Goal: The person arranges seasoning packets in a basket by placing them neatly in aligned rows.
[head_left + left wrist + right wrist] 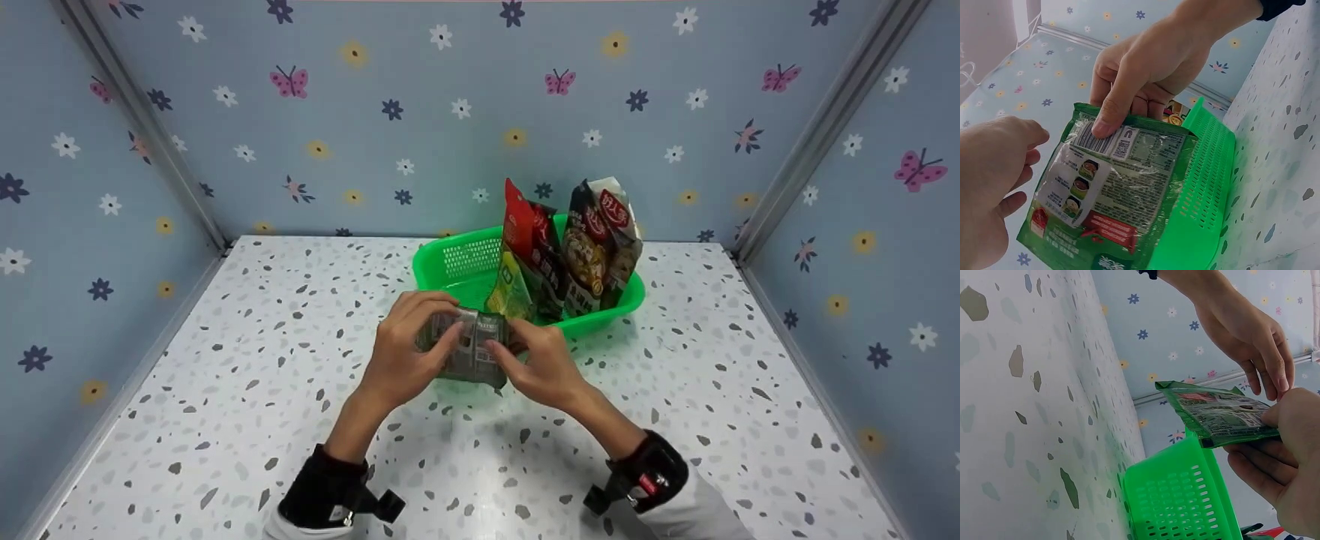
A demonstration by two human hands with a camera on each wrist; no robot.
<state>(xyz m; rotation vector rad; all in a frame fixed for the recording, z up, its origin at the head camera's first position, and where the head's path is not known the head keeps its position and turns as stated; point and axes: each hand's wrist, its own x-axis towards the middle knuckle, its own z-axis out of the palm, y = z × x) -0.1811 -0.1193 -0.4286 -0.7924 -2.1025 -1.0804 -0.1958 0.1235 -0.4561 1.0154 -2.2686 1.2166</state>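
A flat green food packet (pixel 470 346) is held up just in front of a green basket (pixel 600 324). Its printed back, with a barcode, small pictures and a red panel, shows in the left wrist view. My right hand (pixel 541 365) pinches one end, thumb (pixel 1107 119) over the printed face and fingers behind. At the other side is my left hand (pixel 409 346), its thumb overlapping the packet in the head view. In the left wrist view a gap shows between that left hand (pixel 991 185) and the packet's edge, with the fingers loosely bent.
Inside the basket's right part stand a red-and-black packet (pixel 531 251), black-and-white packets (pixel 592 251) and a yellow-green packet (pixel 511 289). The speckled tabletop (pixel 285 390) meets blue flower-patterned walls (pixel 420 135) at the back and both sides.
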